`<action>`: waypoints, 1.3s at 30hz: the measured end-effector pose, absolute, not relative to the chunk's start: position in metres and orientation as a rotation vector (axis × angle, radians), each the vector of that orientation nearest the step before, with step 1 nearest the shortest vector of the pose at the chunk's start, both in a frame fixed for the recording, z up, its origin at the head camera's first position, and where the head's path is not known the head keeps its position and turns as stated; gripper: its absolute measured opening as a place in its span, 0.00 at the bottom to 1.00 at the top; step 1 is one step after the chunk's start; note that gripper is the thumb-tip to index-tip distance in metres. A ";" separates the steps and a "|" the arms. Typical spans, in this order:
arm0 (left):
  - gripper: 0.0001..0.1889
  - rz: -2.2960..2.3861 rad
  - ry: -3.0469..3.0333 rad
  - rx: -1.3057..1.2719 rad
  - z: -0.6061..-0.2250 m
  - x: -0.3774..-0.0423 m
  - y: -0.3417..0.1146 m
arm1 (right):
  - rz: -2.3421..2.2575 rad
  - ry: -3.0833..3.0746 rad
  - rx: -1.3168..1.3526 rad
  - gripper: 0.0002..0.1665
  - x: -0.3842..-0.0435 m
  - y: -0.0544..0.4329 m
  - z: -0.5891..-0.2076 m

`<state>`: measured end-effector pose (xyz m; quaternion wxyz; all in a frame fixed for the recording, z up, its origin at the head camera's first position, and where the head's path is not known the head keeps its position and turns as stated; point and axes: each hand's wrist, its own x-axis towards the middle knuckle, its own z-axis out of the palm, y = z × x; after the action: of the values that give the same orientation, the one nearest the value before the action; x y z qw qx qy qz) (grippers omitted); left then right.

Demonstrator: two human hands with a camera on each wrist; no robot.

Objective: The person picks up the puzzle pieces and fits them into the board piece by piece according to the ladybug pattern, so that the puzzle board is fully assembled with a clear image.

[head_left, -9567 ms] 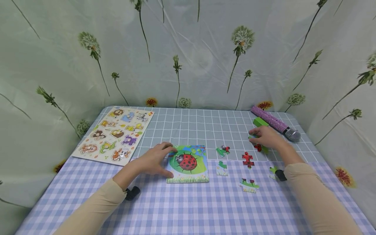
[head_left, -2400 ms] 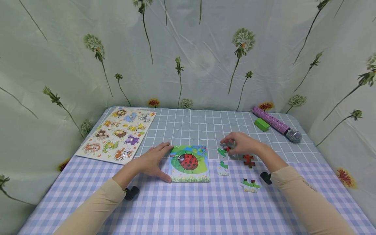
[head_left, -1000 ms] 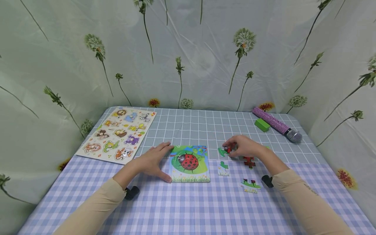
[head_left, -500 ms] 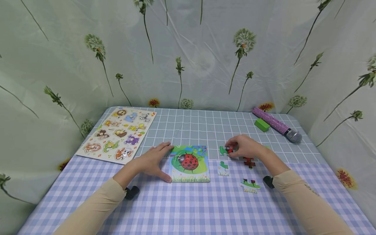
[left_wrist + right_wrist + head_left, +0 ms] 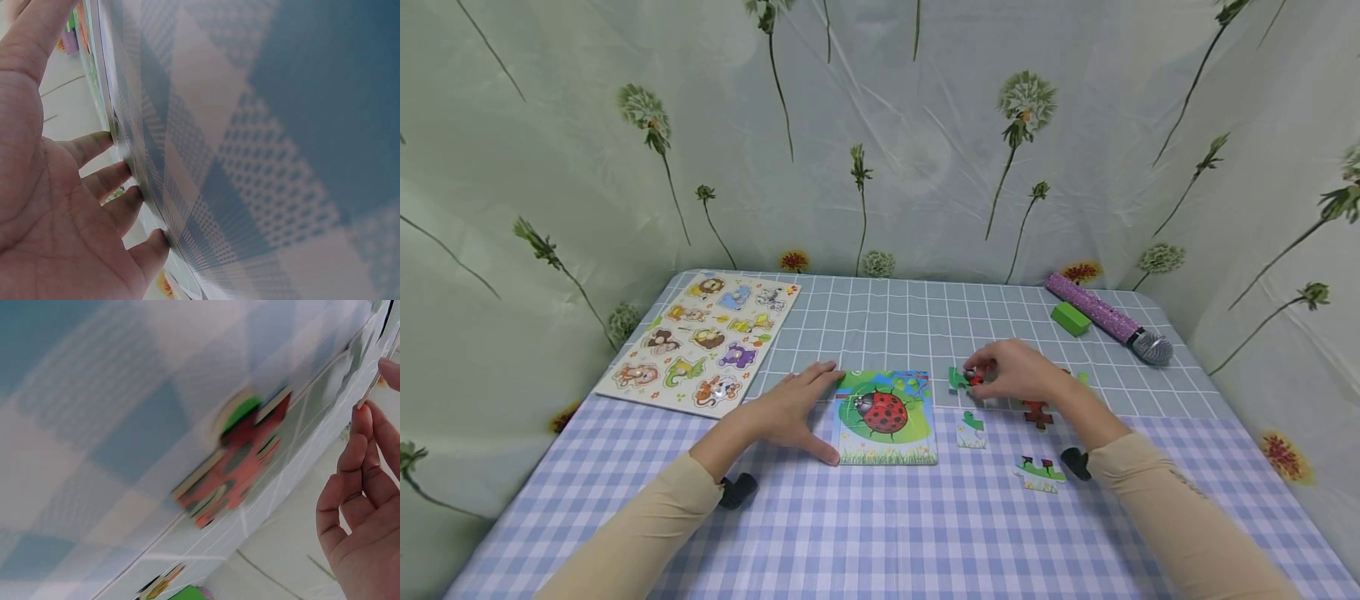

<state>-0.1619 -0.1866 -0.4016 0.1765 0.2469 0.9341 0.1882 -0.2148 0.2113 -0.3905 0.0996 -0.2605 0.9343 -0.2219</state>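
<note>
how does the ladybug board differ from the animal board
The ladybug board is smaller and nearly square; the animal board is a larger oblong. The ladybug board carries one main picture on a green, blue and white background; the animal board carries many on cream. Both lie picture side up on the table.

Animal puzzle board (image 5: pixel 688 353) lies left; green block (image 5: pixel 1070 318) sits beside purple glitter microphone (image 5: pixel 1096 309) (silver mesh head (image 5: pixel 1153 348)), right rear.

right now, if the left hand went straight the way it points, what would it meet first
Most likely the ladybug board: its left edge lies right by the thumb and fingertips of the left hand, though whether they touch is hard to tell.
</note>
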 end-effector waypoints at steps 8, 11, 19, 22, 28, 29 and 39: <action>0.70 0.527 2.647 0.704 -0.401 -0.162 -0.186 | -0.639 2.796 -0.746 0.23 -0.211 0.194 -0.387; 0.70 0.524 2.650 0.708 -0.402 -0.163 -0.187 | -0.641 2.801 -0.753 0.23 -0.209 0.187 -0.387; 0.70 0.533 2.645 0.697 -0.402 -0.163 -0.187 | -0.642 2.796 -0.741 0.24 -0.203 0.167 -0.387; 0.70 0.531 2.640 0.691 -0.402 -0.162 -0.186 | -0.644 2.785 -0.739 0.24 -0.201 0.161 -0.387; 0.70 0.518 2.639 0.678 -0.402 -0.162 -0.186 | -0.673 2.766 -0.781 0.22 -0.197 0.151 -0.386; 0.70 0.520 2.641 0.680 -0.402 -0.162 -0.187 | -0.680 2.762 -0.790 0.22 -0.197 0.149 -0.386; 0.70 0.514 2.643 0.688 -0.403 -0.163 -0.185 | -0.684 2.744 -0.832 0.22 -0.187 0.129 -0.384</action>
<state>-0.1626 -0.1855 -0.4028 0.1804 0.2435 0.9354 0.1819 -0.1873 0.1293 -0.3843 0.0966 -0.2808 0.9265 -0.2310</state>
